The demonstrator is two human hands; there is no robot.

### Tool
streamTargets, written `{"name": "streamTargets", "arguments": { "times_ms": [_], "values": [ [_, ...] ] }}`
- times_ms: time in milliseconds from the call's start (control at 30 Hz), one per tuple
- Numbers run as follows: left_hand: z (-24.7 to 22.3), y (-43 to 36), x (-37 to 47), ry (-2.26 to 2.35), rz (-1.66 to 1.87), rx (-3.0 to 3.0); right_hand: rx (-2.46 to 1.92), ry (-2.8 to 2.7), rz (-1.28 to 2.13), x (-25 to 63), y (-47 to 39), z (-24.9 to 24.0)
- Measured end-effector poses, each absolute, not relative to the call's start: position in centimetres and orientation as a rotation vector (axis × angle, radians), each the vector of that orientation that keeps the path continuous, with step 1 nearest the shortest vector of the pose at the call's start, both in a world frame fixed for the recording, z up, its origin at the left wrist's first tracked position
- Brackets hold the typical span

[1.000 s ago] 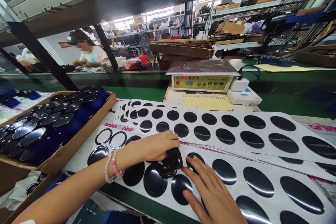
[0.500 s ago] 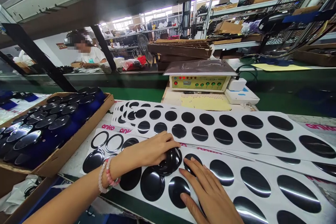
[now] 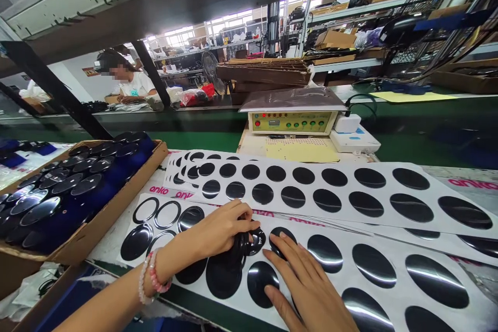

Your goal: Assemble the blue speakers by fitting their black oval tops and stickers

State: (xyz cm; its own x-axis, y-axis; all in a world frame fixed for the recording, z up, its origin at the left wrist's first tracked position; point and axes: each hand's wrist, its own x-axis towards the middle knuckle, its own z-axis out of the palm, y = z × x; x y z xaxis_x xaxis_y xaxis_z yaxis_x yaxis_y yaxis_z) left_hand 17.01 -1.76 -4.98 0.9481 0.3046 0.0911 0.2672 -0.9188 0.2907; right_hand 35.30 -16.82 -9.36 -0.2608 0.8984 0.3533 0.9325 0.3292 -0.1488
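Overlapping black discs (image 3: pixel 260 279): right hand (image 3: pixel 311 288); beyond, stacked sheets (image 3: pixel 249 183); leftward, cardboard box (image 3: pixel 116 205).

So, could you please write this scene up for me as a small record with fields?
Left hand: the left hand has a grip on a glossy black part
Right hand: the right hand rests, fingers spread, on the near sheet
Near sheet: white, bearing black discs
Behind it: overlapping disc sheets
Left side: cardboard box of dark blue, black-topped items
Further back: control unit, red light lit
Background: person in white top
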Motion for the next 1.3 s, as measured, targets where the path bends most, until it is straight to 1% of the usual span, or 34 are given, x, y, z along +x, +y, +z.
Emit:
{"name": "streamTargets", "arguments": {
  "times_ms": [233,400,567,767,1167,1300],
  "values": [
    [-5.2,-2.3,16.8,0.460,0.301,2.787,-1.616,-2.226,-0.104,35.4,-17.1,-9.6],
    [-4.4,-2.4,17.1,0.496,0.265,2.788,-1.614,-2.221,-0.101,35.3,-17.1,-9.6],
    [-4.3,-2.2,17.2,0.432,0.202,2.875,-1.631,-2.245,-0.167,35.3,-17.0,-9.5],
    [-5.4,-2.2,16.9,0.447,0.328,2.835,-1.619,-2.261,-0.215,35.3,-17.0,-9.5],
    [-4.6,-3.2,17.0,0.618,0.243,2.795,-1.612,-2.241,-0.244,35.2,-17.0,-9.7],
    [-4.8,-4.1,17.2,0.711,0.276,2.763,-1.617,-2.244,-0.259,35.3,-17.0,-9.6]
  ]
}}
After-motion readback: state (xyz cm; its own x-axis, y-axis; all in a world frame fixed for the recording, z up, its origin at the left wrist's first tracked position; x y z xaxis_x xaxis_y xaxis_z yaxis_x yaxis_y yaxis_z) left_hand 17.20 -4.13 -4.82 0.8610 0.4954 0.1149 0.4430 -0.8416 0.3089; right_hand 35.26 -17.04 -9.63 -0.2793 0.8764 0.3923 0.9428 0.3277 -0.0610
